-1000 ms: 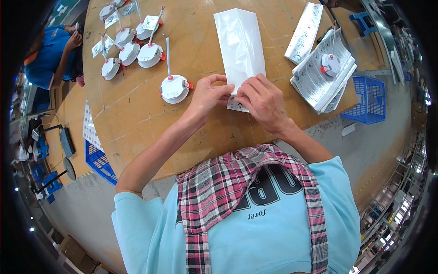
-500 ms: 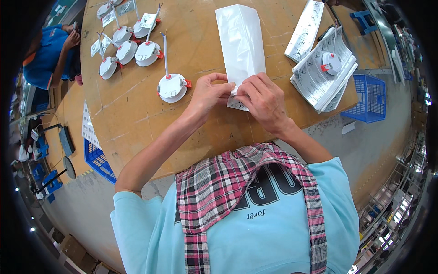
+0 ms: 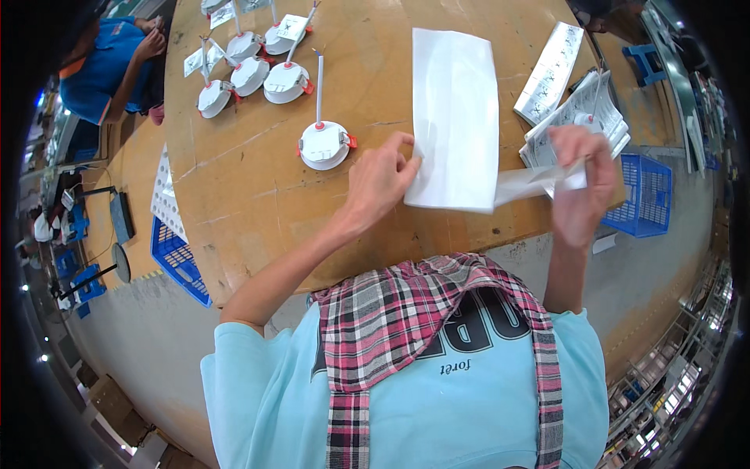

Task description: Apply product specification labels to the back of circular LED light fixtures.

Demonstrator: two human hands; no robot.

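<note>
Left hand [image 3: 379, 184] lying half-open, fingertips pinning near corner of white plastic bag [image 3: 457, 117] flat on wooden table [image 3: 258, 187]. Right hand [image 3: 580, 184] pinching thin clear strip [image 3: 527, 181] off bag's edge. Bag looking light, limp, slippery; corners seeming best grip.

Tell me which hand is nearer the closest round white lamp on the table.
Left. The left hand rests on the white bags' edge, just right of the round white lamp. The right hand is far to the right, lifting a clear bag.
</note>
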